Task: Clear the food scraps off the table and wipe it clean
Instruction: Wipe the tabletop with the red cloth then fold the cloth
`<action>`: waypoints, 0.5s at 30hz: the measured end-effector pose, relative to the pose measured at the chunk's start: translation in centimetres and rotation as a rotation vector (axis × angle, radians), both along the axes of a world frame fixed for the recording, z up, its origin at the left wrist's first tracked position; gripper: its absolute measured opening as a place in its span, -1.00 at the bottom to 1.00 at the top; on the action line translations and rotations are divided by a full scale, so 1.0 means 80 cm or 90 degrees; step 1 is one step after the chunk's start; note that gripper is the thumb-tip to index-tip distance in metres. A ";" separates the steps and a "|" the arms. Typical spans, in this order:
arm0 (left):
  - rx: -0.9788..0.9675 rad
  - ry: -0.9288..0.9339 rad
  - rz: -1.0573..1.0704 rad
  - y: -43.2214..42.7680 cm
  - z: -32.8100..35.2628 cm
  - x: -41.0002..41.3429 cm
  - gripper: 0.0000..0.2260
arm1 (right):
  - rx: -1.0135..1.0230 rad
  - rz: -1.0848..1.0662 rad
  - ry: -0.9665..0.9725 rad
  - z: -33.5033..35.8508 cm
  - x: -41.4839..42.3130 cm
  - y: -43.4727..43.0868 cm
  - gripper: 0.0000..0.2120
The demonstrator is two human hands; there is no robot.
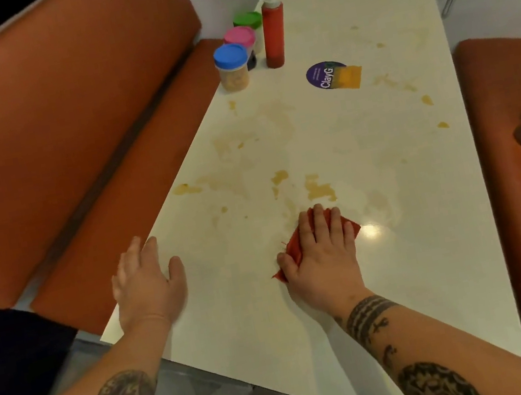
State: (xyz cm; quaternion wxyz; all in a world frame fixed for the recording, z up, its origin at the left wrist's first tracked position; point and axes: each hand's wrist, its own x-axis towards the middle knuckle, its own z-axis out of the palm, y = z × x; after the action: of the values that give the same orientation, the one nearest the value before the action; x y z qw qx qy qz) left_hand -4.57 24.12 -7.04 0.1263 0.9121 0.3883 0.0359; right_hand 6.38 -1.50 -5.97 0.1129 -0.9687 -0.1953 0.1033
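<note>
The right grip lies flat with its fingers straight and released, pressing the red cloth onto the table. The left grip is to the left of the cloth at the table edge, fingers straight, holding nothing; whether it touches the surface cannot be determined. Yellow-brown smears begin just beyond the cloth and spread farther off. Well beyond the cloth stand three jars. The blue-lidded jar holds a pale yellow filling. The contents of the pink-lidded jar and green-lidded jar cannot be seen. A red squeeze bottle stands beside them.
</note>
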 end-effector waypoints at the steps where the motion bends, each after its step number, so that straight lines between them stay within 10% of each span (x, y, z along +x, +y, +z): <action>1: 0.001 0.019 0.005 0.000 0.001 0.002 -0.48 | 0.004 0.000 0.003 0.000 0.004 0.017 -0.20; 9: -0.058 0.011 0.096 0.010 0.009 0.016 -0.49 | 0.010 0.251 0.012 0.000 -0.002 0.032 -0.26; 15: -0.051 0.041 0.089 0.015 0.009 0.021 -0.52 | 0.012 0.122 -0.009 0.000 0.035 0.084 -0.27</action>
State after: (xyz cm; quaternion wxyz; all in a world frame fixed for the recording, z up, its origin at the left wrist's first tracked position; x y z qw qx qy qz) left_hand -2.85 25.29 -6.35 0.1474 0.8775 0.4564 -0.0005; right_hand 9.17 5.23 -5.95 0.1101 -0.9452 -0.2889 0.1052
